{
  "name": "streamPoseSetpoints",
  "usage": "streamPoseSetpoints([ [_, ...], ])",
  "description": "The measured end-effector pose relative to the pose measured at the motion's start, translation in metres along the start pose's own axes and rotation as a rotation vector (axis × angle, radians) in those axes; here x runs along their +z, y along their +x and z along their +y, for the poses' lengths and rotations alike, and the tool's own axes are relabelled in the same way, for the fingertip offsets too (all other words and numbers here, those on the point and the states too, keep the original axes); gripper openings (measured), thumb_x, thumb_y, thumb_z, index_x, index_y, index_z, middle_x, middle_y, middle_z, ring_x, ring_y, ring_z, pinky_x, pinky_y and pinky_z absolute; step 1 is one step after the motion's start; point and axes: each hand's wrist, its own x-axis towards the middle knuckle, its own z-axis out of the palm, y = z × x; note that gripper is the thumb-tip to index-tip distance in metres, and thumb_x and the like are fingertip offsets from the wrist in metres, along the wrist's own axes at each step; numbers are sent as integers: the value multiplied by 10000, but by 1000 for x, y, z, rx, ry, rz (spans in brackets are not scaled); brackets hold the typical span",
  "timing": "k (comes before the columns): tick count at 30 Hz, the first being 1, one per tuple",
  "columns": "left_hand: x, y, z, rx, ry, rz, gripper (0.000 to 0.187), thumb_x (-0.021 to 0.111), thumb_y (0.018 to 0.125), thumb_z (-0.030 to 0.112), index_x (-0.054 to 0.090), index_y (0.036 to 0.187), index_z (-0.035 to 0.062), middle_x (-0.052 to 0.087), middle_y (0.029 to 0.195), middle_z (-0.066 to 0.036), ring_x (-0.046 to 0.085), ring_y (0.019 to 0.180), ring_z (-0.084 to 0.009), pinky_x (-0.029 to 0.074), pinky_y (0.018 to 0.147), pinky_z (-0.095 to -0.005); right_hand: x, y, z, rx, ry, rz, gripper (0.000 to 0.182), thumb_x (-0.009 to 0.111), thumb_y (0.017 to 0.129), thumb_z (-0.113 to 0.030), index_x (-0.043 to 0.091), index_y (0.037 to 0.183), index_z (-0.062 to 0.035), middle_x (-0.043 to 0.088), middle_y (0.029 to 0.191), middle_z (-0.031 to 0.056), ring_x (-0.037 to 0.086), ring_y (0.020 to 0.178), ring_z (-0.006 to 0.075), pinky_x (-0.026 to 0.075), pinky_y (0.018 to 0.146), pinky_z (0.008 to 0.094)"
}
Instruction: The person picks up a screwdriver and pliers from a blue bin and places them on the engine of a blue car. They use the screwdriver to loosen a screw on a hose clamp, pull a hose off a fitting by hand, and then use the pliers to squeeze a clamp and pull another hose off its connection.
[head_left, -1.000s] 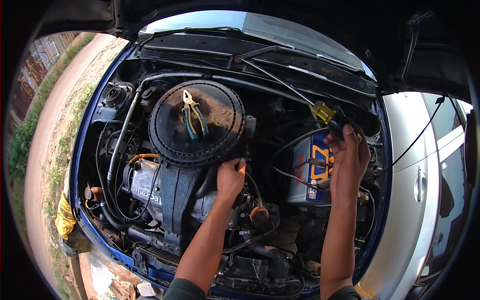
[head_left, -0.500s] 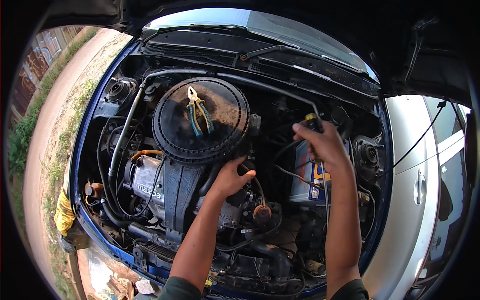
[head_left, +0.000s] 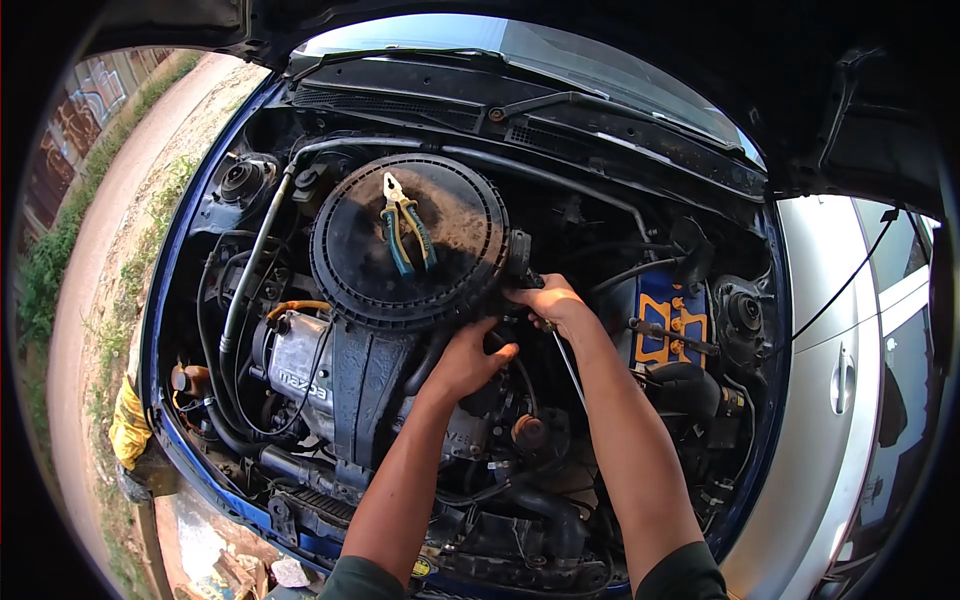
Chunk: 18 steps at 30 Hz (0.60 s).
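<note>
My right hand [head_left: 552, 302] is closed around a screwdriver, its dark handle mostly covered by my fingers. The screwdriver's metal shaft [head_left: 570, 366] points back toward me, passing beside my wrist. Beside it, my left hand [head_left: 474, 360] reaches to the lower edge of the round black air filter housing [head_left: 345, 262]. Its thumb is spread away from the fingers, and some fingertips are hidden in the shadow there. On top of the housing lie pliers [head_left: 407, 228] with blue and yellow handles, jaws pointing away from me.
A car battery [head_left: 672, 325] with a blue and orange top sits right of my hands. Hoses and cables run around the engine cover [head_left: 300, 365]. The raised hood [head_left: 840, 90] hangs overhead. A silver car [head_left: 815, 400] stands close on the right.
My right hand has moved left and down with the screwdriver, from above the battery to the side of the air filter housing. My left hand has stayed nearly in place.
</note>
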Motion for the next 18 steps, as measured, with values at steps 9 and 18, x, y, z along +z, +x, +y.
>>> streamPoseSetpoints([
  [9,2,-4,4,7,61,18,724,794,917,402,578,1431,-60,623,1396,-306,580,1340,-428,444,1148,-450,18,0,26,-154,158,1,310,835,930,-308,691,990,-41,648,769,10,562,602,110,452,538,291],
  [18,2,-8,12,-3,155,30,693,756,944,376,557,1440,-64,616,1357,-338,579,1306,-469,457,1122,-478,16,-1,30,-186,267,-29,244,807,941,-231,679,935,-24,638,720,26,566,570,120,442,508,299],
])
